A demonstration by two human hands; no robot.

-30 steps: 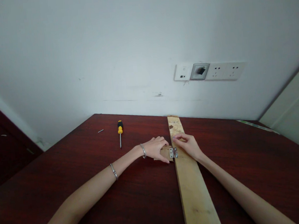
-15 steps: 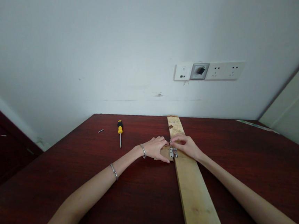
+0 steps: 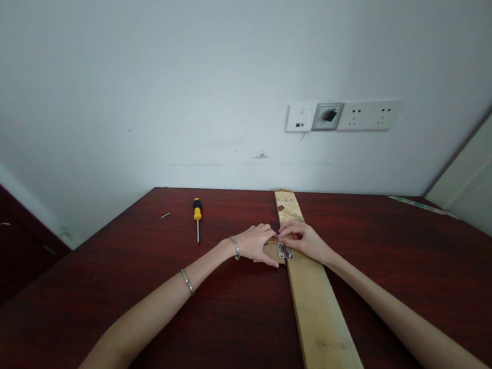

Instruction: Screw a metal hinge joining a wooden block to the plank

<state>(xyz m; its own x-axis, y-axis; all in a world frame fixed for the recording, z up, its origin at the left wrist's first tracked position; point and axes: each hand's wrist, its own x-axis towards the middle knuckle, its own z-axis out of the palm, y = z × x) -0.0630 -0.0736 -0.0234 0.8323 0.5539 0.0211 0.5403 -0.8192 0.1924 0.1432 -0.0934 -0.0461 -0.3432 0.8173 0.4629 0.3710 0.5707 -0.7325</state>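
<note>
A long pale wooden plank [image 3: 318, 316] lies lengthwise on the dark red table [image 3: 198, 326]. A small wooden block [image 3: 273, 251] sits against the plank's left edge, and a small metal hinge [image 3: 284, 253] spans the two. My left hand [image 3: 255, 243] is curled over the block, with its fingers wrapped round it. My right hand [image 3: 305, 239] rests on the plank, its fingertips pinched together at the top of the hinge. What the fingertips pinch is too small to make out.
A screwdriver with a yellow and black handle [image 3: 197, 216] lies to the left at the back of the table. A small loose screw [image 3: 165, 215] lies further left. Wall sockets [image 3: 343, 116] sit above the table's far edge.
My right hand has slid left and down to the hinge, its fingertips closing together there. My left hand has stayed on the block.
</note>
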